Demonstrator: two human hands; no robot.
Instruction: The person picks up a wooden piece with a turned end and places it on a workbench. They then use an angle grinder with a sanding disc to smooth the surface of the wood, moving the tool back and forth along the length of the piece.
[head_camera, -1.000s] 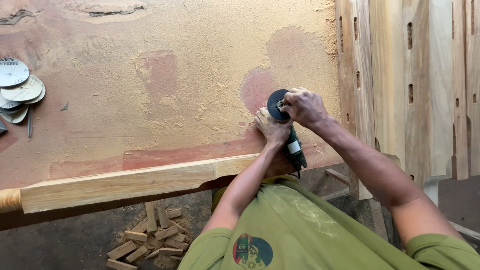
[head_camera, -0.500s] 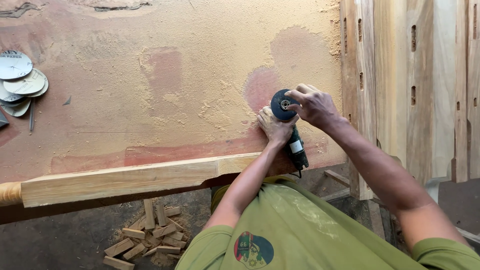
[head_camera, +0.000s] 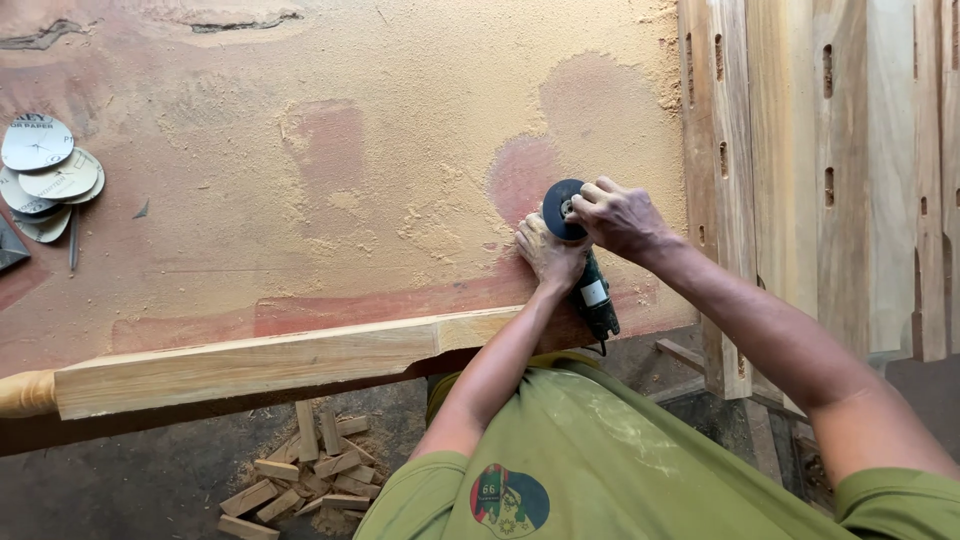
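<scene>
The grinder (head_camera: 590, 288) is clenched in the left hand (head_camera: 545, 255) on the dusty desk (head_camera: 300, 200). The disc (head_camera: 560, 209) is pinched by the right hand (head_camera: 620, 215). The body is best held firmly while the disc is turned squarely.

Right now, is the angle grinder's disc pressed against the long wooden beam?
No, the angle grinder lies on the sawdust-covered table with its disc turned up, away from the beam.

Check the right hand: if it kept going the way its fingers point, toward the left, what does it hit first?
The right hand already touches the dark disc of the angle grinder, so that comes first. Just below is the left hand; beyond, sawdust-covered tabletop. Depth is uncertain.
</scene>
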